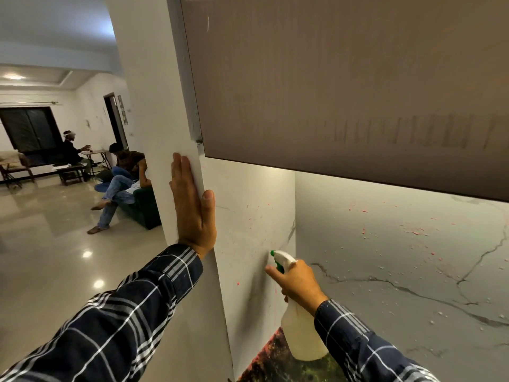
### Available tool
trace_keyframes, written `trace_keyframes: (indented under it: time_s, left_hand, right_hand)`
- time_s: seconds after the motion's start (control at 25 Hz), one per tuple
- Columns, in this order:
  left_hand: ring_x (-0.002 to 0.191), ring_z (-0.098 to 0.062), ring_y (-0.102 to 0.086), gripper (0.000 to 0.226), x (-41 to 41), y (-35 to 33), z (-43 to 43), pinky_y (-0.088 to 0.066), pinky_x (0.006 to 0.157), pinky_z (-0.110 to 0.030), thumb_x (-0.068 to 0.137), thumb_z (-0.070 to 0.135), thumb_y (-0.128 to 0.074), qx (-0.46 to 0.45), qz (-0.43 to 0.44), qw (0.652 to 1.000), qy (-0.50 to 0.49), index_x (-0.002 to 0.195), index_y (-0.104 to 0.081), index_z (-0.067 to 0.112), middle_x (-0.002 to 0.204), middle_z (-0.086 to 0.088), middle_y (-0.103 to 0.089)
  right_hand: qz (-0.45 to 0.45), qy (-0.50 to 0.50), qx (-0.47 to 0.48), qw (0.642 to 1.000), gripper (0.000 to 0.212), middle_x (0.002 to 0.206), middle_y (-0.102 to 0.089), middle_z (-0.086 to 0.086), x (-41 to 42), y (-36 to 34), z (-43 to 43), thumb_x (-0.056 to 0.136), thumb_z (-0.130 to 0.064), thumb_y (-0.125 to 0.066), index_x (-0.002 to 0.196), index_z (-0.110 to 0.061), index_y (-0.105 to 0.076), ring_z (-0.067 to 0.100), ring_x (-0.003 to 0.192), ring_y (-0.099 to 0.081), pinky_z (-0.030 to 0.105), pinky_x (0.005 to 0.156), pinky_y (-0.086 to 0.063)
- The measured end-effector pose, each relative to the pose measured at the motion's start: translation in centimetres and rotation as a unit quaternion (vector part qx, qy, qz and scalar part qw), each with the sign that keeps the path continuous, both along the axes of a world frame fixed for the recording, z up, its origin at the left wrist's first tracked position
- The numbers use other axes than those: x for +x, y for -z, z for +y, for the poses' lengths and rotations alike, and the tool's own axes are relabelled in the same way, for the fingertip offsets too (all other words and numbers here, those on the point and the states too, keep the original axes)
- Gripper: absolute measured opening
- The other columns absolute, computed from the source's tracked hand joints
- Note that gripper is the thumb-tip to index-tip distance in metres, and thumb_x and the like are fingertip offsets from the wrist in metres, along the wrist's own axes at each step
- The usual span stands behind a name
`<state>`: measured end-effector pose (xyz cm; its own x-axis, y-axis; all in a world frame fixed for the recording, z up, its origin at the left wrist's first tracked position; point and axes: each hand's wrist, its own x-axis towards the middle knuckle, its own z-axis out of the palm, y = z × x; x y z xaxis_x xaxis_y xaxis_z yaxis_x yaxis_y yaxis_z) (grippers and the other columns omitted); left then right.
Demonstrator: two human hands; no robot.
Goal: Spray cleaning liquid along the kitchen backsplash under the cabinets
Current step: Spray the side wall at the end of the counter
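Observation:
My right hand (297,282) grips a translucent white spray bottle (301,334) by its neck, a finger on the green trigger. Its white and green nozzle (276,255) points left at the side wall panel (256,216), almost touching it. The marble backsplash (399,257) runs right under the brown upper cabinet (344,92); it carries pink specks and small droplets. My left hand (192,208) lies flat and open against the end of the white wall (154,106), thumb wrapped around its corner.
A dark speckled countertop (275,365) shows below the bottle. To the left opens a living room with a glossy floor (55,257), where two people sit, one on a green sofa (146,208), one at a far table (96,153).

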<state>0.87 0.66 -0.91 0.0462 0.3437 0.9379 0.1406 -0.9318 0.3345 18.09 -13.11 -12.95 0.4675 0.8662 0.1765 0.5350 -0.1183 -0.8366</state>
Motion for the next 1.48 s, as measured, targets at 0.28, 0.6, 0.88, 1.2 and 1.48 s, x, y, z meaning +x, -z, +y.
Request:
trace_keyframes:
  time_s: [0.28, 0.6, 0.88, 1.2, 1.48]
  left_hand:
    - [0.16, -0.034, -0.012, 0.075, -0.1, 0.0, -0.2, -0.018, 0.121, -0.072, 0.107, 0.062, -0.021, -0.006, 0.003, 1.0, -0.003, 0.163, -0.006, 0.014, 0.172, -0.012, -0.009]
    - [0.161, -0.028, -0.009, 0.066, 0.6, 3.3, -1.5, -0.013, 0.124, -0.068, 0.11, 0.055, -0.02, -0.028, -0.016, 0.999, -0.008, 0.162, -0.008, 0.017, 0.172, -0.014, -0.01]
    - [0.16, -0.032, -0.013, 0.064, 0.6, 3.4, -1.2, -0.021, 0.12, -0.072, 0.11, 0.054, -0.022, -0.005, -0.021, 1.0, -0.004, 0.162, -0.008, 0.02, 0.171, -0.008, -0.01]
    - [0.159, -0.034, -0.015, 0.064, 0.9, 3.6, -1.2, -0.024, 0.12, -0.071, 0.111, 0.05, -0.022, -0.007, -0.026, 0.999, -0.024, 0.16, -0.012, 0.01, 0.17, -0.014, -0.013]
    - [0.157, -0.04, -0.019, 0.062, 0.8, 3.4, -1.4, -0.024, 0.119, -0.071, 0.111, 0.049, -0.022, -0.004, -0.025, 0.999, -0.021, 0.159, -0.014, 0.01, 0.168, -0.019, -0.016]
  right_hand:
    - [0.041, 0.015, 0.014, 0.999, 0.043, 0.082, -0.067, 0.004, -2.0, 4.0, -1.4, 0.09, -0.042, -0.07, 0.126, -0.02, -0.064, 0.009, 0.052, -0.057, 0.02, 0.047, -0.053]
    - [0.021, 0.054, 0.088, 0.994, 0.026, 0.076, -0.062, -0.003, -2.4, 2.5, -0.2, 0.09, -0.042, -0.07, 0.106, -0.022, -0.065, 0.014, 0.063, -0.059, 0.041, 0.06, -0.062]
    - [0.038, 0.06, 0.086, 0.994, 0.035, 0.077, -0.06, -0.007, -2.3, 3.2, 0.1, 0.09, -0.042, -0.07, 0.116, -0.018, -0.065, 0.011, 0.062, -0.058, 0.036, 0.061, -0.063]
    - [-0.051, -0.044, 0.07, 0.995, 0.023, 0.075, -0.06, -0.007, -4.2, 3.2, -0.9, 0.092, -0.045, -0.067, 0.093, -0.024, -0.06, 0.008, 0.062, -0.059, 0.018, 0.056, -0.052]
    - [-0.103, -0.072, 0.004, 0.992, 0.041, 0.083, -0.064, -0.007, -6.3, 7.9, -2.6, 0.087, -0.062, -0.062, 0.099, -0.023, -0.064, 0.012, 0.075, -0.062, 0.023, 0.065, -0.055]
